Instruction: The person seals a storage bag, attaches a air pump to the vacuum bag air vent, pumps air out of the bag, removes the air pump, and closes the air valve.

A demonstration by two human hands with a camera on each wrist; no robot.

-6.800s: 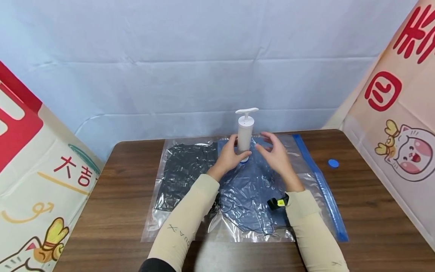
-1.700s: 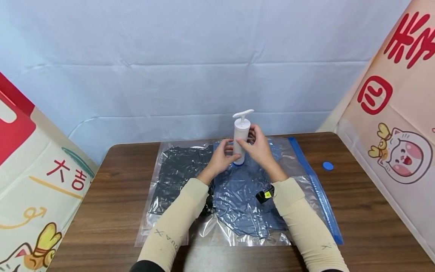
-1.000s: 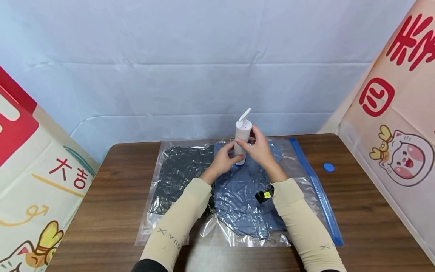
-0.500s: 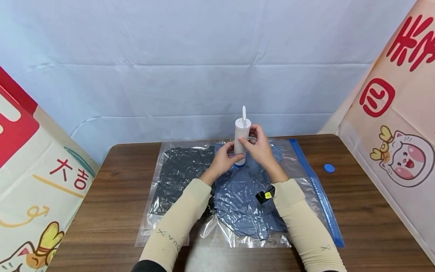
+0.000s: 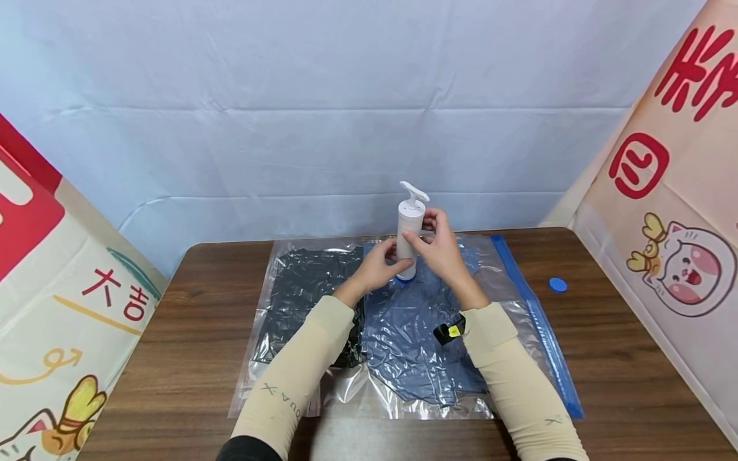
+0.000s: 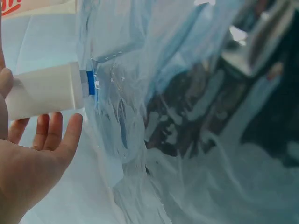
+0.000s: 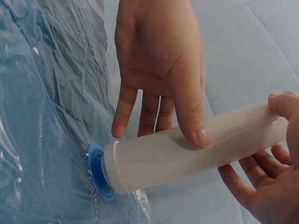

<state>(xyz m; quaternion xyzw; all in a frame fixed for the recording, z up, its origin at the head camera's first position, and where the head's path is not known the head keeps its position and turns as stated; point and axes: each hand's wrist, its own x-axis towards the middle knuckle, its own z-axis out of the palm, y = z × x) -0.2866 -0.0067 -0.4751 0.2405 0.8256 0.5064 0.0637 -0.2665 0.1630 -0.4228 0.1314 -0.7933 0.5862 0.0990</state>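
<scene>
A white hand pump (image 5: 410, 223) stands upright in the head view, its T-shaped handle (image 5: 415, 191) on top. Its foot meets a blue valve (image 7: 99, 172) set in a clear plastic storage bag (image 5: 346, 387). My left hand (image 5: 375, 267) holds the lower body, thumb and fingers on opposite sides. Higher up, my right hand (image 5: 442, 256) grips the same cylinder, its thumb crossing the near side. Inside the bag lie a dark garment (image 5: 288, 301) on the left and a blue garment (image 5: 403, 358) on the right, under wrinkled film.
A blue zip strip (image 5: 539, 314) edges the bag's right side. Beyond it a round blue cap (image 5: 557, 284) lies on the wooden table (image 5: 640, 384). A pale cloth backdrop (image 5: 288, 141) hangs behind, with printed panels on both sides. A black wrist-worn device (image 5: 448, 331) shows at my right sleeve.
My right hand, spread beside the pump earlier, has come onto its body. The pump's handle has turned through several angles, swinging from edge-on to a slant since half a second ago.
</scene>
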